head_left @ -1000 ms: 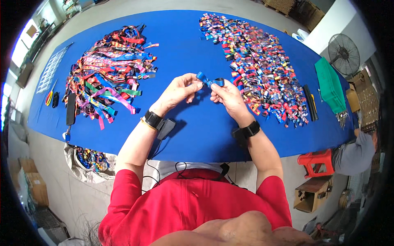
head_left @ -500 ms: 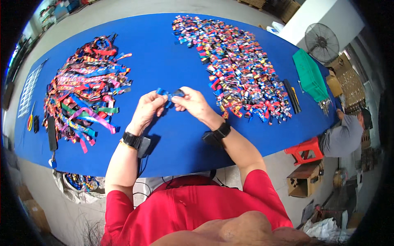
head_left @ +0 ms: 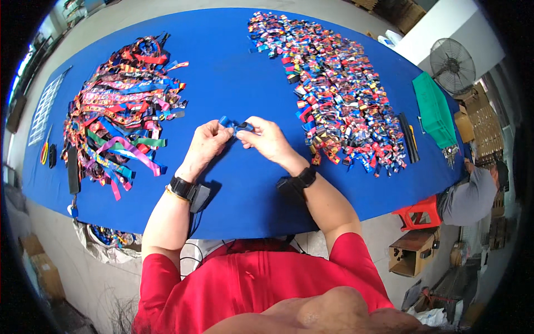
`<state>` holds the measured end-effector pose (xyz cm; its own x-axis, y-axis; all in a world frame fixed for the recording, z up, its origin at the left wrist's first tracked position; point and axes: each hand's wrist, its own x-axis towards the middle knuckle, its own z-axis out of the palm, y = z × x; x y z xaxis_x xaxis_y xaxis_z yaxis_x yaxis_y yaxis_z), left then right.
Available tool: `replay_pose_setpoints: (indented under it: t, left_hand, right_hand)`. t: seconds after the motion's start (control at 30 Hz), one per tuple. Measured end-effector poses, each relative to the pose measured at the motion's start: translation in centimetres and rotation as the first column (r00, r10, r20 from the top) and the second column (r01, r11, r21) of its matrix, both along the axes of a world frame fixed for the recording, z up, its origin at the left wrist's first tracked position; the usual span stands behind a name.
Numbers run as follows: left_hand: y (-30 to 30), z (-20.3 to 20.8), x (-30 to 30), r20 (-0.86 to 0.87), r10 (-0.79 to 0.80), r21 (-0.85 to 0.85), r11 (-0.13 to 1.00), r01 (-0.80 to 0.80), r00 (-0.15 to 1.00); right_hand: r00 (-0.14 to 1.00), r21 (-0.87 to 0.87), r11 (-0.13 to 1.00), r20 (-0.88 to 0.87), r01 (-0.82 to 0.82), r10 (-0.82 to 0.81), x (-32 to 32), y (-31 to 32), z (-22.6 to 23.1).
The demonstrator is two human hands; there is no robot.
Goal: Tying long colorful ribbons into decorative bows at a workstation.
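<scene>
A short blue ribbon strap with a dark end [head_left: 225, 121] is pinched between my two hands above the middle of the blue table. My left hand [head_left: 207, 142] is closed on its blue end, and my right hand [head_left: 268, 140] is closed at the dark end. Fingertips hide most of the strap. To the left lies a pile of long patterned straps [head_left: 125, 100], loose ends pointing inward. On the right, a wide mass of small folded, colourful straps [head_left: 347, 94] runs toward the far edge.
Scissors [head_left: 44, 150] and a white wire grid [head_left: 47, 106] lie at the left edge. A green bin [head_left: 434, 108] and long dark strips [head_left: 409, 138] are on the right. Beyond stands a fan [head_left: 452, 65]. A person [head_left: 473, 195] is beside a red stool [head_left: 417, 214].
My hands stay pinched together on the strap, with slight finger movement. The whole view has shifted a little, so the piles appear slightly further right.
</scene>
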<state>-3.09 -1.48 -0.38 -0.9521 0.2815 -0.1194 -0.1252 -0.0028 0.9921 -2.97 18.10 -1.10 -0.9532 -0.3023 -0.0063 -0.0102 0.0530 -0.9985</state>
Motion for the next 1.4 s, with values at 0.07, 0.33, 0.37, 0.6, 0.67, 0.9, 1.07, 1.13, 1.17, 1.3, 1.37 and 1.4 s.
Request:
replay_pose_setpoints:
  t: [0.07,0.33,0.37,0.6,0.67,0.9,1.07,1.13,1.17,1.3,1.37,1.4]
  left_hand:
    - [-0.1,0.2,0.1,0.016,-0.002,0.034,0.999,0.002,1.000]
    - [-0.4,0.2,0.2,0.048,-0.083,0.165,0.984,0.074,0.995]
    - [-0.5,0.1,0.1,0.037,-0.094,0.172,0.981,0.086,0.995]
    - [-0.7,0.0,-0.2,0.036,-0.089,0.161,0.984,0.082,0.995]
    - [-0.7,-0.1,-0.2,0.040,-0.083,0.164,0.984,0.075,0.996]
    - [-0.9,0.6,0.1,0.039,-0.097,0.059,0.994,0.095,0.994]
    - [-0.9,0.1,0.0,0.034,-0.104,0.088,0.991,0.101,0.994]
    - [-0.8,0.0,0.1,0.078,-0.106,0.207,0.974,0.088,0.991]
    - [-0.8,0.1,0.2,0.077,-0.107,0.207,0.974,0.089,0.991]
    - [-0.9,0.2,0.1,0.096,-0.082,0.306,0.951,0.049,0.992]
    - [-1.1,-0.3,-0.2,0.098,-0.073,0.299,0.953,0.040,0.992]
    - [-1.1,-0.5,-0.2,0.094,-0.064,0.307,0.951,0.032,0.993]
  right_hand:
    - [0.998,-0.034,0.999,0.052,-0.039,0.041,-0.2,0.4,0.1]
    - [0.992,-0.066,0.992,0.063,-0.106,0.110,-0.5,0.9,0.2]
    - [0.993,-0.048,0.993,0.055,-0.104,0.107,-0.5,0.9,0.3]
    - [0.987,-0.056,0.989,0.081,-0.137,0.141,-0.6,1.5,0.7]
    - [0.987,-0.062,0.990,0.091,-0.128,0.133,-0.6,1.3,0.7]
    - [0.998,-0.070,0.996,0.025,-0.048,0.050,-0.3,0.9,0.8]
    - [0.999,0.006,1.000,-0.026,-0.023,0.023,0.0,1.1,1.0]
    - [0.997,-0.026,0.997,0.028,0.067,-0.066,0.1,1.1,1.1]
    - [0.997,-0.025,0.997,0.027,0.067,-0.066,0.0,1.2,1.1]
    - [0.984,-0.050,0.986,-0.067,0.160,-0.163,-0.7,2.0,0.5]
    - [0.979,-0.097,0.976,-0.051,0.194,-0.199,-0.8,2.2,0.4]
    - [0.978,-0.097,0.976,-0.053,0.196,-0.201,-0.9,2.4,0.2]
